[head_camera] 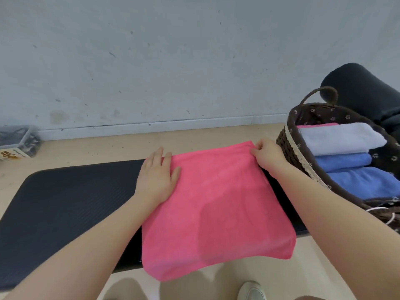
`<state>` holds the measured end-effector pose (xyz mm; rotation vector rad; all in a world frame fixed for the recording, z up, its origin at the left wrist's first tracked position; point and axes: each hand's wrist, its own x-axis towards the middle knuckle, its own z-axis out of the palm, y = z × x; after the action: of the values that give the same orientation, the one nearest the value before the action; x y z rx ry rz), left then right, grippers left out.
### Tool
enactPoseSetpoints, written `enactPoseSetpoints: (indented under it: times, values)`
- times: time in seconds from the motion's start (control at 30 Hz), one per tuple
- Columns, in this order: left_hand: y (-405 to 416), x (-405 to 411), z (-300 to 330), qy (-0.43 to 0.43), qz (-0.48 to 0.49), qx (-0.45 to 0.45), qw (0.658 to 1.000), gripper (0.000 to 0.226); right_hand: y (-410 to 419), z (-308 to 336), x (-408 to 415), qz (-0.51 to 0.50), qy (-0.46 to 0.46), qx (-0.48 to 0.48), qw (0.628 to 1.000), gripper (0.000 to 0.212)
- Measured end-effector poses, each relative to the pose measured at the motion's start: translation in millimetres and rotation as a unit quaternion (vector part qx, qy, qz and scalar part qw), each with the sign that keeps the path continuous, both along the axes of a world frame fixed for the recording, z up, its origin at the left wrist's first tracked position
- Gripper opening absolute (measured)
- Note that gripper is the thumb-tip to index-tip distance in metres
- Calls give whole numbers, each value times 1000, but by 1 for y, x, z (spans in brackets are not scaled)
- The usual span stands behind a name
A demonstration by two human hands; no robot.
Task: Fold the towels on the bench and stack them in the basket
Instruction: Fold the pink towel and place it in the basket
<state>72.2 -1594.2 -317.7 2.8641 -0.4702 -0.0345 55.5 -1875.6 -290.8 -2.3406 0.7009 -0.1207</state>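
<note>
— Pink towel: where is it?
— On the dark bench, near edge hanging over, just left of the basket.
— Hands?
— I see my left hand flat on it, fingers straight. My right hand pinches the far right corner.
— Basket?
— White towel and blue towels folded inside.

Pink towel, frame centre: soft matt cloth, fine nap. Bench beneath it: dark, matt padded surface with fine ribbing. Basket at right: dark woven wicker, floral cloth lining and lace trim; clear plastic box at left edge.
</note>
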Motion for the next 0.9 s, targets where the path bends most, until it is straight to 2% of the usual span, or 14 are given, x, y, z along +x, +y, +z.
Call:
enactPoseSetpoints:
  times: [0.1,0.2,0.33,0.43,0.53,0.7,0.83,0.9]
  values:
    - [0,4,-1,22,1,34,999,62,3,-5,1,-9,6,-49,999,9]
    - [0,9,-2,2,18,40,999,54,10,-9,-3,-4,1,-105,994,18]
    - [4,16,5,-14,69,-36,997,30,15,-7,-11,9,-4,-77,997,29]
    - [4,17,4,-21,83,-44,995,28,16,-4,-21,48,16,-56,997,33]
    - [2,16,3,-44,96,-51,993,28,13,-6,-30,77,35,-121,989,23]
    - [-3,17,0,-77,115,-26,990,28,1,-7,-26,45,17,-131,990,23]
    - [-4,18,2,-85,136,-6,987,24,6,-2,-28,22,63,-243,968,31]
    - [-7,11,6,-109,102,-22,989,40,20,4,-32,25,55,-304,951,34]
